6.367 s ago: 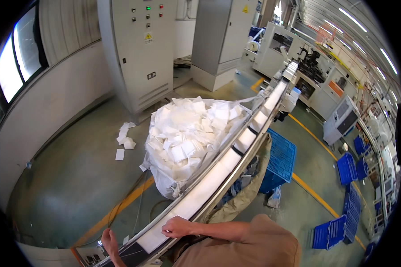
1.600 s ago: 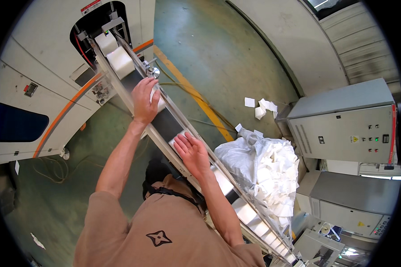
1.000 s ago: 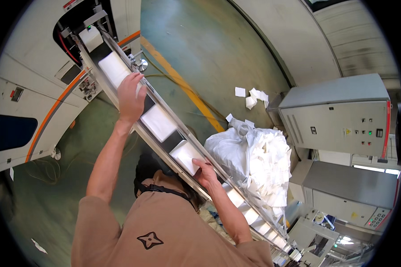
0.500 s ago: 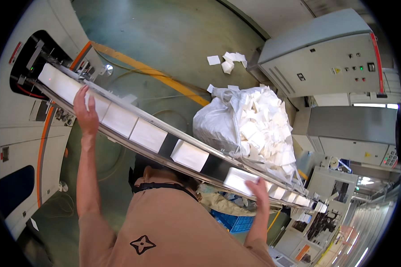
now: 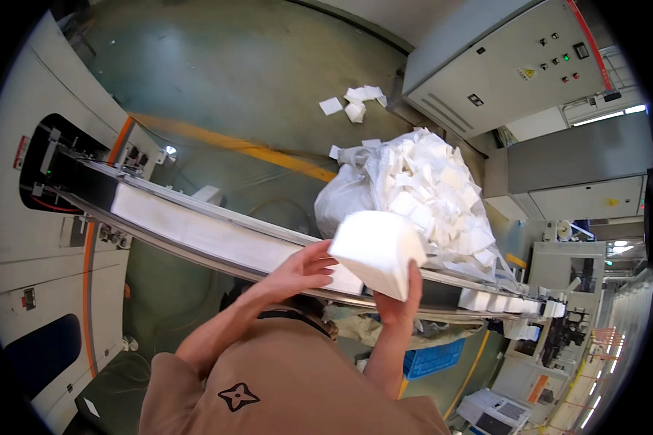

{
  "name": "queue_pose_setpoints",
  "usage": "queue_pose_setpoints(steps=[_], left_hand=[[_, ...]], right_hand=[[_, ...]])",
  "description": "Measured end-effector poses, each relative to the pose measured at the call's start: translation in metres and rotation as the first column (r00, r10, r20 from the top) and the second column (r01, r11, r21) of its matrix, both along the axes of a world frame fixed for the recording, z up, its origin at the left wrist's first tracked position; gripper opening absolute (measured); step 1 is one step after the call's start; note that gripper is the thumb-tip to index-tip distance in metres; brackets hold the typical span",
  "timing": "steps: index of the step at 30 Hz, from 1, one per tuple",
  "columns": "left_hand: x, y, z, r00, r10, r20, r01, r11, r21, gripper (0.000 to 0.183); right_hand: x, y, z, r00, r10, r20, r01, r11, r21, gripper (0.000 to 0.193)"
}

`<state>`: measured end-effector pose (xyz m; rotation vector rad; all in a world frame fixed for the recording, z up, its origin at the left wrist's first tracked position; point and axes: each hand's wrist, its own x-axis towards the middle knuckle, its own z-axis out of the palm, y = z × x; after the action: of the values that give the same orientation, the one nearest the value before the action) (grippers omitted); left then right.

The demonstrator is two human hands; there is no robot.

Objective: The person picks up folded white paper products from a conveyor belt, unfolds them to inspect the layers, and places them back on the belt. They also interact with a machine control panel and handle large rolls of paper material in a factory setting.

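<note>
A thick stack of white paper napkins [image 5: 374, 246] is raised above the conveyor [image 5: 355, 283], tilted, with its broad face up. My right hand [image 5: 400, 296] grips its right and near side, the thumb up along its edge. At the left edge of that stack is my left hand [image 5: 294, 274], fingers apart; whether the fingertips touch the paper I cannot tell. Left of my hands, a long row of white napkin stacks [image 5: 203, 226] lies close together on the belt. Several smaller-looking stacks [image 5: 479, 299] stand on the belt at the far right.
Beyond the conveyor stands a big white sack [image 5: 345, 190] heaped with loose white napkins [image 5: 432, 196]. A machine housing [image 5: 22, 268] with a dark opening stands at the left. Grey control cabinets [image 5: 486, 72] are at the upper right. A blue crate [image 5: 434, 358] sits below the belt.
My right hand has lifted a napkin stack off the belt and moved left. My left hand has come right, from the row's far end to beside that stack. The row has shifted right.
</note>
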<state>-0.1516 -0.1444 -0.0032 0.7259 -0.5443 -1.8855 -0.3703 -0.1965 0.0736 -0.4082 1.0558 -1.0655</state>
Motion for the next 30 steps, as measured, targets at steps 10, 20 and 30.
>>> queue_pose_setpoints(steps=[10, 20, 30], left_hand=[[0.015, 0.009, 0.008, 0.858, 0.401, -0.321, -0.405, 0.913, 0.059, 0.077], [0.019, 0.017, 0.009, 0.811, 0.552, -0.194, -0.562, 0.827, 0.007, 0.076], [0.009, 0.037, 0.01, 0.691, 0.708, 0.144, -0.707, 0.704, -0.069, 0.071]], right_hand=[[0.065, -0.022, -0.02, 0.832, 0.415, -0.367, -0.475, 0.875, -0.088, 0.061], [0.091, -0.014, 0.057, 0.38, -0.297, -0.876, -0.897, 0.114, -0.428, 0.059], [0.093, -0.03, 0.024, 0.455, -0.247, -0.855, -0.88, 0.022, -0.475, 0.058]])
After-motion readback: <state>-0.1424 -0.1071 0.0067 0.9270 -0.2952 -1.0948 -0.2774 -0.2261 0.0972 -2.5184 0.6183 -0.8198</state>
